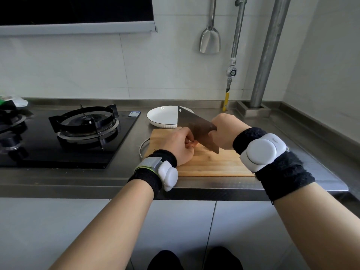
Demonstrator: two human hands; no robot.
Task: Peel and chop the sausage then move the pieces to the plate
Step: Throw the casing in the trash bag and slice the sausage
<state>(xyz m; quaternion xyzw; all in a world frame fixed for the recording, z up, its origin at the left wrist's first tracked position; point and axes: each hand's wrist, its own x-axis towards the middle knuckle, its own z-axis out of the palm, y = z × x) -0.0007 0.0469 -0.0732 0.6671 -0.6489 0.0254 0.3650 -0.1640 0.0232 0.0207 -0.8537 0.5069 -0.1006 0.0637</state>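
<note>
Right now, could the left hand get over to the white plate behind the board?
Probably yes. The plate sits just beyond the cutting board, with nothing between. But the left hand is holding something, likely the sausage, beside the cleaver.

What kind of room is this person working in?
Most likely a home kitchen: a gas hob set into a steel counter, a wooden chopping board with a cleaver over it, and a spatula hanging on the tiled wall.

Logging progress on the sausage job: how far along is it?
Done: nothing on the plate yet. In hand: right hand grips the cleaver over the board; left hand holds the mostly hidden sausage. Left: chopping, then plating.
</note>
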